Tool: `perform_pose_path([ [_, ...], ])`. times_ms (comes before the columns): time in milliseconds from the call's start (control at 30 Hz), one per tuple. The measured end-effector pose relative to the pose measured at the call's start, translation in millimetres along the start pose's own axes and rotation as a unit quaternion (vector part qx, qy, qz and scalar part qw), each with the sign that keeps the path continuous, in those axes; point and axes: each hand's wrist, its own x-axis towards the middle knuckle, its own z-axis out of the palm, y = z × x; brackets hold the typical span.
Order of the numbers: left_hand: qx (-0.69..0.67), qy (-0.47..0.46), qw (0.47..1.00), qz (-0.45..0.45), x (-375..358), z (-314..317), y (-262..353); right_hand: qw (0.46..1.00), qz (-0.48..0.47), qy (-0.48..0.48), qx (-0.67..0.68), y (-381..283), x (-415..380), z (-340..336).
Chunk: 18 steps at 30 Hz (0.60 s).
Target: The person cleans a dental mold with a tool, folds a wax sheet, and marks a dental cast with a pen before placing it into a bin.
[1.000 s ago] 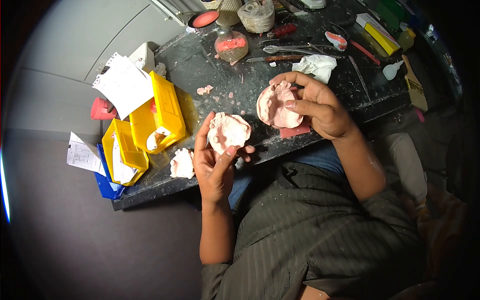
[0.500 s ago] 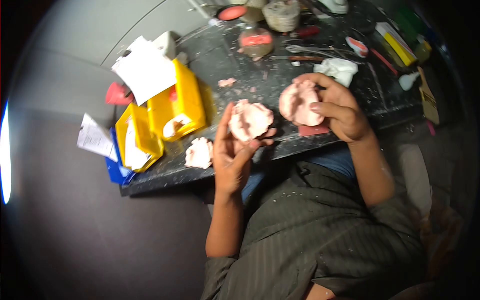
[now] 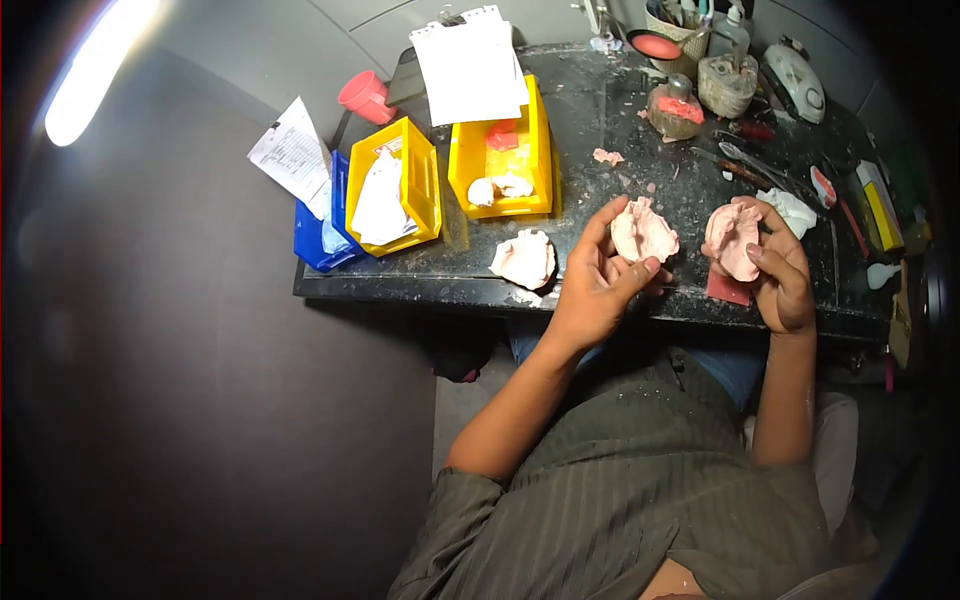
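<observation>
Two yellow bins (image 3: 500,160) on dark workbench (image 3: 600,110), blue bin (image 3: 315,235), paper sheets (image 3: 468,65), red cup (image 3: 362,95)

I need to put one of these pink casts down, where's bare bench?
Bare bench shows between the yellow bin and the jar, bar one pink crumb. A small gap lies between the loose cast and left hand. The right end is crowded with tools.

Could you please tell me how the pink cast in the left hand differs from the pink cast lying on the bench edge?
The left hand holds its pink cast raised and tilted, gripped by fingers; the loose cast lies flat, untouched, on the black bench near the yellow bin. The loose one looks paler. Both are lumpy pink plaster-like pieces.
</observation>
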Motion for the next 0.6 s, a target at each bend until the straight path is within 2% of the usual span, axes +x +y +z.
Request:
perform_pose_path([
  [67, -0.014, 0.019, 0.999, 0.034, -5.2, 3.7, 3.2, 1.000, 0.003, 0.004, -0.004, -0.9, 0.7, 0.5],
  [133, 0.031, 0.049, 0.997, 0.048, -19.8, 9.5, 15.4, 1.000, 0.006, 0.004, -0.010, -2.6, 1.5, 3.1],
  [267, -0.127, 0.053, 0.989, -0.049, -51.6, 8.4, 33.3, 1.000, 0.009, 0.004, -0.003, -2.9, 0.9, 2.2],
  [333, -0.151, 0.131, 0.972, -0.125, -69.6, -2.7, 39.7, 1.000, 0.009, 0.009, 0.002, -2.0, 0.2, 1.4],
  [400, -0.013, 0.206, 0.971, -0.125, -85.7, -23.2, 42.1, 1.000, 0.003, -0.014, 0.007, -1.6, 0.8, 0.1],
  [433, -0.066, 0.247, 0.961, -0.107, -87.8, -31.7, 42.1, 1.000, -0.003, -0.011, 0.006, -0.6, 0.9, 0.3],
  [467, -0.056, 0.267, 0.957, -0.095, -90.0, -42.1, 46.7, 1.000, -0.004, -0.008, 0.008, 0.4, 0.4, -1.0],
  [533, 0.046, 0.285, 0.950, -0.115, -86.5, -56.7, 59.4, 1.000, -0.008, -0.008, 0.006, 2.0, 0.3, -3.0],
  [600, 0.133, 0.211, 0.953, -0.172, -77.4, -75.5, 67.6, 1.000, -0.012, -0.007, 0.003, 2.5, 0.2, -3.0],
])
